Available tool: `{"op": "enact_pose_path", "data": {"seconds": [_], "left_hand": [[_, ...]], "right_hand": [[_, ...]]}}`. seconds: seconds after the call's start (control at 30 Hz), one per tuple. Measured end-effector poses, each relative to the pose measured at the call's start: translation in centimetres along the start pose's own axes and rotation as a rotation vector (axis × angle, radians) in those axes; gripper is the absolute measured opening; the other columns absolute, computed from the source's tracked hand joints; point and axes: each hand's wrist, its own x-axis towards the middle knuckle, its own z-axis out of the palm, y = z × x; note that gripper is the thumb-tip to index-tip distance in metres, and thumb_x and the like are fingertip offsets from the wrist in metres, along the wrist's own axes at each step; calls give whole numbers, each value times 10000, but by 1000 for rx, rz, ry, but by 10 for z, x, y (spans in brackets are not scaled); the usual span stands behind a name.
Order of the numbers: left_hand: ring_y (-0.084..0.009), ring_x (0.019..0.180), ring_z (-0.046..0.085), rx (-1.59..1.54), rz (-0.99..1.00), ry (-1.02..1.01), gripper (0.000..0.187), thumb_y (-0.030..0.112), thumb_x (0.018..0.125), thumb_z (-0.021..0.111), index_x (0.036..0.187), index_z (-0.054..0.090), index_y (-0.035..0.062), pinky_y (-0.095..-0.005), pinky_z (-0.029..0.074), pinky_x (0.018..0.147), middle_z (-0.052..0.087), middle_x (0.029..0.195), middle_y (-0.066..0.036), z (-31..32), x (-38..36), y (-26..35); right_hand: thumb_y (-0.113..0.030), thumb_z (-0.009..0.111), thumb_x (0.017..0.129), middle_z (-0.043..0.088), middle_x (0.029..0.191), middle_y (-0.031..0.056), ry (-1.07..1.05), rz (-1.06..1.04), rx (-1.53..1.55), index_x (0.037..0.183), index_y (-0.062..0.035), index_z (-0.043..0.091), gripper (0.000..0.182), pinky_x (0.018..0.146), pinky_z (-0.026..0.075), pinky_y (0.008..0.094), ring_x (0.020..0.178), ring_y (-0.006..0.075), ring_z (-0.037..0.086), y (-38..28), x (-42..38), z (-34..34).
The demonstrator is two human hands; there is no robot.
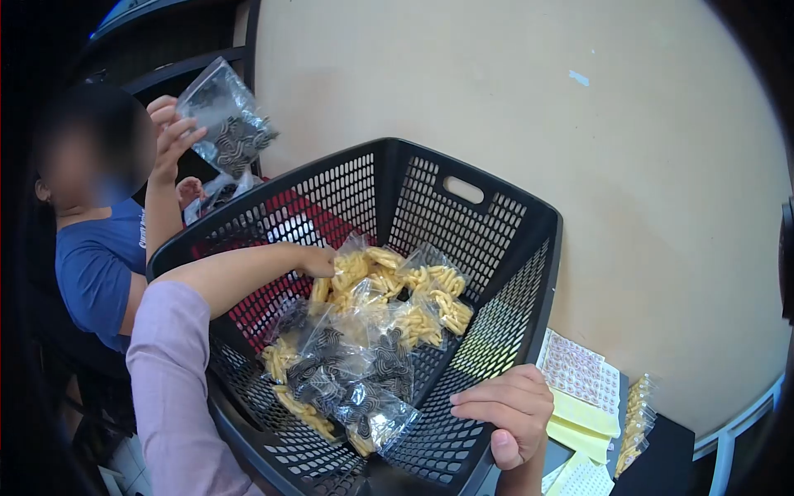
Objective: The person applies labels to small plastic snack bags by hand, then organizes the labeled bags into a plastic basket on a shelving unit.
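A black plastic basket (pixel 463 169) holds clear bags of yellow twisted pieces (pixel 385 281) and clear bags of dark striped pieces (pixel 331 368). My left hand (pixel 317 260), at the end of a lilac sleeve, reaches inside over the left rim. Its fingers are closed at the edge of a yellow-filled bag (pixel 351 269), partly hidden there. At the lower right, my right hand (pixel 509 409) grips the basket's rim, fingers over the inner side and thumb outside.
A person in a blue shirt (pixel 99 264) at the left holds up a clear bag of dark pieces (pixel 236 140). Right of the basket lie sticker sheets (pixel 576 376), yellow paper (pixel 579 422) and a row of yellow-filled bags (pixel 635 426). A pale wall (pixel 645 165) stands behind.
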Motion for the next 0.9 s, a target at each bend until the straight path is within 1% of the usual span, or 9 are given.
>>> {"op": "enact_pose_path", "data": {"seconds": [0.13,0.27,0.43,0.5,0.57,0.63,0.77,0.87,0.9], "left_hand": [[-227,723,568,-226,-119,60,405,214,718,534,1078,483,36,-356,460,652,582,868,-136,14,-27,9],[-267,850,581,-55,28,52,388,227,671,586,1010,504,58,-343,451,748,570,960,-163,42,-4,-34],[-241,728,574,-103,300,430,308,182,639,600,911,518,64,-333,448,670,563,752,-148,-6,-26,12],[-182,686,532,-123,560,703,351,228,604,711,843,519,56,-307,440,634,549,753,-94,-26,-5,18],[-196,758,542,-106,420,764,405,272,626,736,874,504,53,-308,443,701,557,821,-107,-59,-30,60],[-181,832,548,-395,345,647,457,282,644,748,916,467,44,-300,446,741,562,889,-131,-79,-40,84],[-161,795,550,-588,528,605,431,226,691,721,937,414,52,-263,452,717,556,872,-117,-88,-84,148],[-106,812,540,-525,829,603,362,104,734,687,905,370,76,-242,465,692,519,893,-38,-82,-111,205],[-100,833,537,-618,877,444,358,75,734,679,899,361,78,-235,465,693,512,904,-35,-75,-126,228]], "right_hand": [[-255,411,718,647,756,44,24,-5,11,746,-66,650,305,619,388,263,641,165,600,-1,0,4],[-253,414,711,646,755,40,51,-7,10,748,-68,649,301,622,387,261,642,158,597,1,0,3],[-253,421,700,646,764,37,50,-3,18,751,-68,649,298,628,385,265,651,158,597,2,0,3],[-251,430,686,644,767,39,42,-8,24,753,-67,648,293,635,382,274,654,167,596,2,-1,2],[-248,434,681,643,768,40,50,-26,26,759,-66,648,291,638,380,278,660,172,596,3,-3,2],[-236,439,659,640,785,43,43,-63,31,787,-65,646,298,648,380,286,691,185,597,6,-4,1],[-208,530,747,541,1039,158,250,-33,113,935,-16,607,280,801,422,379,949,293,526,5,-18,0],[-183,562,734,500,1079,170,443,-19,-20,1027,12,554,352,837,408,375,987,299,497,5,-44,-20],[-183,562,734,500,1079,170,438,-16,-39,1027,12,554,352,837,408,375,987,299,497,6,-53,-29]]}}
